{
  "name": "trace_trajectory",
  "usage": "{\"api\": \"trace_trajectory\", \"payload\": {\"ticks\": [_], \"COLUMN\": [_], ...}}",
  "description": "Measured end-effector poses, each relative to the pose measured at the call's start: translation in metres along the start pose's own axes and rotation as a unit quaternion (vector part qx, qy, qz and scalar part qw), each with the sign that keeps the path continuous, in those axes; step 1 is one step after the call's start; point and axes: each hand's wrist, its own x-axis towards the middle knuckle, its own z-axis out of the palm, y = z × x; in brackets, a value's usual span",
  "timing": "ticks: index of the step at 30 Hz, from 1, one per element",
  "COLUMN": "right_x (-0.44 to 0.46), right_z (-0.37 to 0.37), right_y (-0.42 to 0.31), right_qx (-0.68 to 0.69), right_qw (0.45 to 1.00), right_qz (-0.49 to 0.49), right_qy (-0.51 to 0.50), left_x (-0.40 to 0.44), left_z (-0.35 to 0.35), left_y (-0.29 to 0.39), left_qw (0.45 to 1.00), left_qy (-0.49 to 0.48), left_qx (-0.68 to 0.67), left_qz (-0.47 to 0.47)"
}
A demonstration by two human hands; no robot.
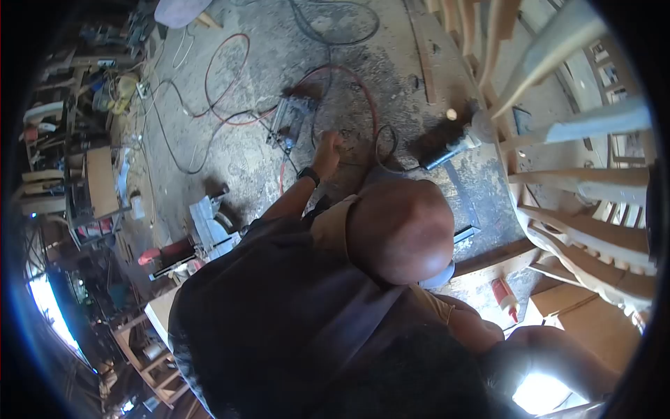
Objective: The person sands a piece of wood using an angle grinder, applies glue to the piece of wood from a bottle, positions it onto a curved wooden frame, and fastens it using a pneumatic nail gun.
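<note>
Worn grey floor [223, 150] spreads across a cluttered workshop, curved wooden pieces [586, 183] at right. At upper centre, the left hand [326, 155] reaches beside a metal tool [285, 129] on the floor — apparently laid within reach, a red hose [247, 46] looping loosely nearby, probably for slack. Fingers [338, 140] look curled — whether gripping anything, I cannot tell. Right hand unseen.

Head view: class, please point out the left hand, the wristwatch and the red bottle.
Left hand [327, 154], head view: middle of the hand.
Wristwatch [311, 175], head view: middle of its dark visible part.
Red bottle [503, 295], head view: middle of its body.
</note>
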Motion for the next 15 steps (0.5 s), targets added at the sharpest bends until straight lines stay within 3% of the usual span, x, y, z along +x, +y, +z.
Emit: {"api": "trace_trajectory", "payload": {"ticks": [1,5,7,8,9,11,13,15], "right_x": [0.004,0.008,0.015,0.012,0.013,0.013,0.015,0.015], "right_z": [0.002,0.001,0.002,0.000,-0.001,-0.002,-0.003,-0.004], "right_y": [-0.002,-0.003,-0.006,-0.005,-0.005,-0.006,-0.008,-0.009], "right_qx": [-0.004,-0.012,-0.011,-0.016,-0.019,-0.023,-0.026,-0.028], "right_qw": [1.000,1.000,1.000,1.000,1.000,1.000,1.000,0.999], "right_qz": [-0.001,0.005,0.005,0.010,0.012,0.014,0.018,0.019], "right_qy": [-0.005,-0.005,-0.002,-0.002,0.001,0.002,0.003,0.006], "left_x": [0.001,0.036,0.050,0.057,0.065,0.079,0.086,0.095], "left_z": [-0.008,-0.054,-0.065,-0.062,-0.066,-0.066,-0.061,-0.059], "left_y": [-0.014,-0.049,-0.053,-0.116,-0.122,-0.127,-0.136,-0.136], "left_qw": [0.995,0.953,0.934,0.963,0.965,0.938,0.927,0.911], "left_qy": [0.101,0.155,0.108,0.070,0.065,-0.061,-0.073,-0.113], "left_qx": [-0.001,0.226,0.251,0.172,0.169,0.247,0.314,0.319], "left_qz": [0.021,-0.125,-0.228,-0.194,-0.191,-0.237,-0.192,-0.234]}}
